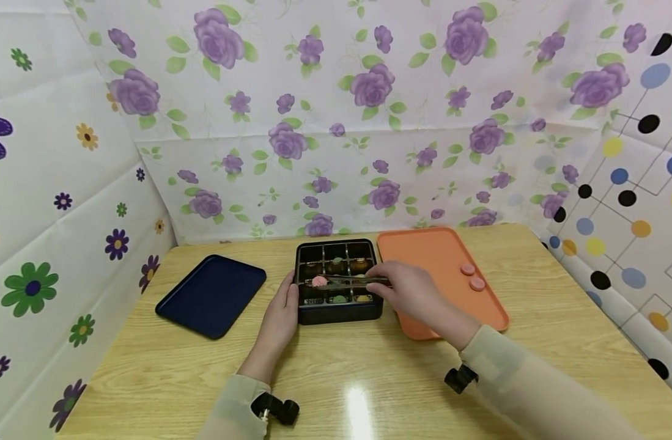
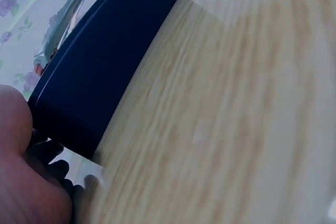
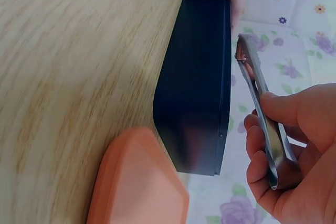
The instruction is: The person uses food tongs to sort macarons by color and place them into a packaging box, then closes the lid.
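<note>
A black box [image 1: 340, 315] with a divider grid stands mid-table; green, yellow and brownish pieces lie in several compartments. My left hand [image 1: 280, 315] rests along its left wall, fingers extended, with the thumb toward the near side. My right hand [image 1: 409, 287] comes in over the box's right side and grips metal tongs [image 3: 262, 108] between thumb and curled fingers. Between the tong tips is a round pink piece [image 1: 319, 281], held over the left column of compartments. In the left wrist view the box's dark side wall [image 2: 105, 61] hides its inside.
An orange tray [image 1: 424, 250] lies right of the box, bearing two round pink pieces [image 1: 472, 278] near its right edge. To the left lies a dark blue tray [image 1: 211, 296] with a low rim. Flowered cloth [image 1: 341, 159] hangs behind the wooden table [image 1: 324, 373].
</note>
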The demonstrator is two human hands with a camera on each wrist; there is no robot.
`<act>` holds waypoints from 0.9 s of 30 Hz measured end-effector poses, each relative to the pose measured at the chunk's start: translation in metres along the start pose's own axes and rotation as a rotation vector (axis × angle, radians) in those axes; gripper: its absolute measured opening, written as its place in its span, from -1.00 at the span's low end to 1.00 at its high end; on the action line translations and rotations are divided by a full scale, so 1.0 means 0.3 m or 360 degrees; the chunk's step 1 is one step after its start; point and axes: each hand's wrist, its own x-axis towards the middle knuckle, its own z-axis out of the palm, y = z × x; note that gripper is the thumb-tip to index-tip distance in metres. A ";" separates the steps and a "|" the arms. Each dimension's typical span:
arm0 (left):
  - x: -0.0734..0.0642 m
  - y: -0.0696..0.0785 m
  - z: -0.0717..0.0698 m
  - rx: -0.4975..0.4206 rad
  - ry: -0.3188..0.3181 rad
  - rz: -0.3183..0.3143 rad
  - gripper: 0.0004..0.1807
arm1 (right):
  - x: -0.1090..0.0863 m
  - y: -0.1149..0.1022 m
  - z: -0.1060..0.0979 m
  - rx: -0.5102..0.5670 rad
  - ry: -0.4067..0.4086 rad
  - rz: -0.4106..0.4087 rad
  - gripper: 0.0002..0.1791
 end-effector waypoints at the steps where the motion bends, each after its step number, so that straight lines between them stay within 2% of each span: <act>1: 0.000 -0.001 -0.001 0.0002 0.0000 0.0000 -0.34 | 0.001 -0.005 0.003 0.0002 -0.0006 0.0003 -0.71; 18: 0.006 -0.006 0.001 -0.0008 0.0007 0.0019 -0.35 | 0.015 -0.035 0.039 0.0005 -0.0049 -0.0031 -0.71; 27: 0.009 -0.003 0.005 -0.0026 0.0011 0.0019 -0.35 | 0.017 -0.030 0.042 -0.0015 -0.0014 -0.0066 -0.73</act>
